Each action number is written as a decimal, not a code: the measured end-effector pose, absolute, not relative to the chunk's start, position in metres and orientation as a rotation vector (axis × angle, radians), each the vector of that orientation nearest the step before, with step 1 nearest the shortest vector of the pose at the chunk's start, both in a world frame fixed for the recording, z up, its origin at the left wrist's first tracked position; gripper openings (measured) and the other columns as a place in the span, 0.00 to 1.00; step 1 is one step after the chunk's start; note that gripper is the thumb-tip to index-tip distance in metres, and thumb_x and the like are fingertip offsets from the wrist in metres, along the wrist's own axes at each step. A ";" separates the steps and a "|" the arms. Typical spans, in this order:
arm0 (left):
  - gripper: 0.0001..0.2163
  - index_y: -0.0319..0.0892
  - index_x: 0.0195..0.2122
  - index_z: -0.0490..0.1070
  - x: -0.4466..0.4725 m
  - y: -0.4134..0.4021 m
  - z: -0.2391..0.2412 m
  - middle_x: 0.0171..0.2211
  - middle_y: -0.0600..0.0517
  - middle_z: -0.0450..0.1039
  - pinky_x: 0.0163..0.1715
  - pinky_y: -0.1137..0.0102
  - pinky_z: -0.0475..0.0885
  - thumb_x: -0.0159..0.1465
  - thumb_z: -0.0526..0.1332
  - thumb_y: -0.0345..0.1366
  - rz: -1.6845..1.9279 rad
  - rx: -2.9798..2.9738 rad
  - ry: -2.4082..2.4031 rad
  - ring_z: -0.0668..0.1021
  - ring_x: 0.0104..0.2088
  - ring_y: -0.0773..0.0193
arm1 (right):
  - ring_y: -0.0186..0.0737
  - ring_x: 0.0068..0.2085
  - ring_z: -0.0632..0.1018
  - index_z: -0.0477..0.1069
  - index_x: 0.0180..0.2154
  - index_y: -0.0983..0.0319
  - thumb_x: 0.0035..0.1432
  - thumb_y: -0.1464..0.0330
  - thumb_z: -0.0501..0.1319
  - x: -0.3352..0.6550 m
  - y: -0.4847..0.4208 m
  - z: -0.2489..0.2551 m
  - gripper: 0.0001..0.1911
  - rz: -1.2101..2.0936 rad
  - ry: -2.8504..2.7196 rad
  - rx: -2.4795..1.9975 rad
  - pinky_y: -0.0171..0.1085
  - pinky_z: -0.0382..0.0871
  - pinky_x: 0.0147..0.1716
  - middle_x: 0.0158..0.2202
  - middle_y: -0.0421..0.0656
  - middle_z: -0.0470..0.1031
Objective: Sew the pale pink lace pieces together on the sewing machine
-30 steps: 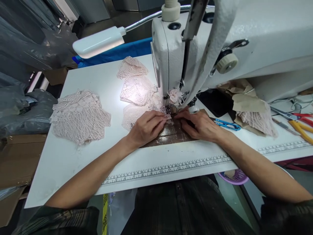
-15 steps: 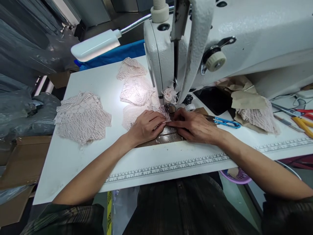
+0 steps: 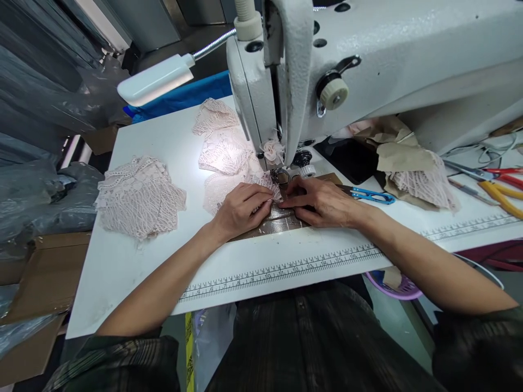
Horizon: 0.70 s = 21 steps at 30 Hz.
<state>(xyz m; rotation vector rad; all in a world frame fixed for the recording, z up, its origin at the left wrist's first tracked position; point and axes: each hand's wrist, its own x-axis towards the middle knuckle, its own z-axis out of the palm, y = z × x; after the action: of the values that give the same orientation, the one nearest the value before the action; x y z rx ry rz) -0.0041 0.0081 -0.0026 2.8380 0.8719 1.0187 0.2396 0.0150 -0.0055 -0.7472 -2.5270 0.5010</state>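
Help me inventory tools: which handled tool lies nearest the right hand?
The blue snips, beside the right hand; the red-handled tool and yellow-handled tool lie farther right.

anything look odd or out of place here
A pale fabric rosette sits against the head of the sewing machine, an unexpected decoration there. At right, crumpled brown paper is bunched with lace, looking untidy. No spill stands out.

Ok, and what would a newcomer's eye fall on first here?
Probably the big white sewing machine filling the upper right, with the left hand and right hand close together at lace fabric below its head. Next, the brightly lit lace pieces left of that, and a lace pile farther left on the white table.
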 end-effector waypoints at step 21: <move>0.06 0.42 0.38 0.76 -0.005 0.008 -0.004 0.39 0.51 0.80 0.42 0.64 0.71 0.66 0.58 0.31 0.777 3.020 0.897 0.78 0.37 0.63 | 0.38 0.37 0.79 0.78 0.46 0.64 0.58 0.75 0.55 0.239 0.018 -0.002 0.18 0.668 -2.171 -1.013 0.37 0.72 0.41 0.40 0.45 0.80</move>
<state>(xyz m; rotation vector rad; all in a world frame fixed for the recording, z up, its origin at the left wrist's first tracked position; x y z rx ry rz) -0.0045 0.0079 -0.0040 3.0195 0.8972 0.7772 0.2386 0.0181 -0.0024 -1.0131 -2.1708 0.6675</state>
